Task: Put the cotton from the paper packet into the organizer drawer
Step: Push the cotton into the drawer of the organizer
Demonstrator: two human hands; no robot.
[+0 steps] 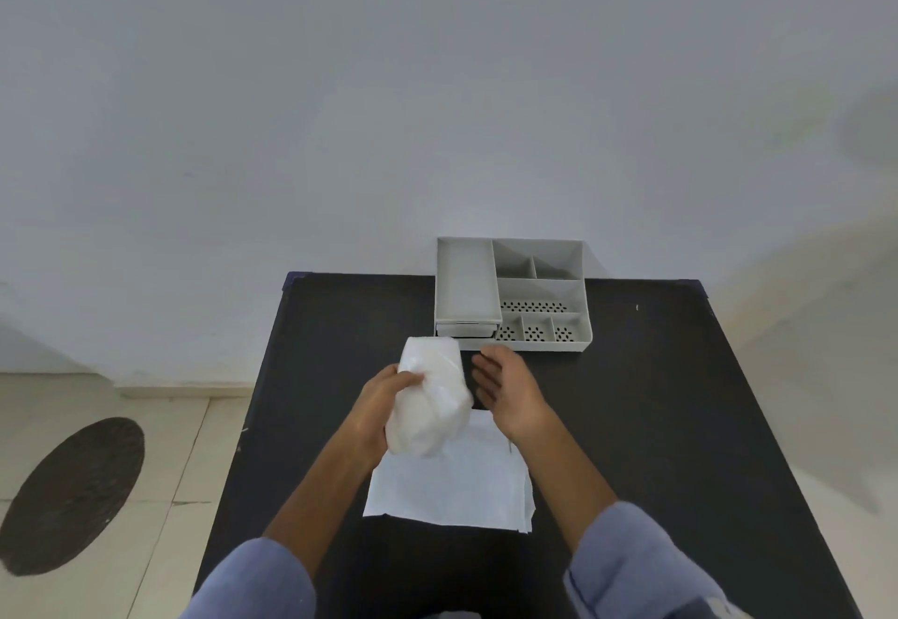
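Note:
My left hand [384, 399] grips a white bundle of cotton [432, 399], held above the table just in front of the organizer. My right hand [505, 390] hovers beside the bundle with fingers apart and holds nothing. A flat white paper packet [452, 487] lies on the black table under my forearms. The grey organizer [539, 292] stands at the table's far edge, with several compartments. Its drawer [467, 328] sits at the lower left front under a long tray and looks shut or barely open.
The black table [656, 399] runs from the wall to me, with bare surface to the right and left of the paper. A pale wall rises behind the organizer. On the tiled floor to the left lies a dark oval mat [73, 497].

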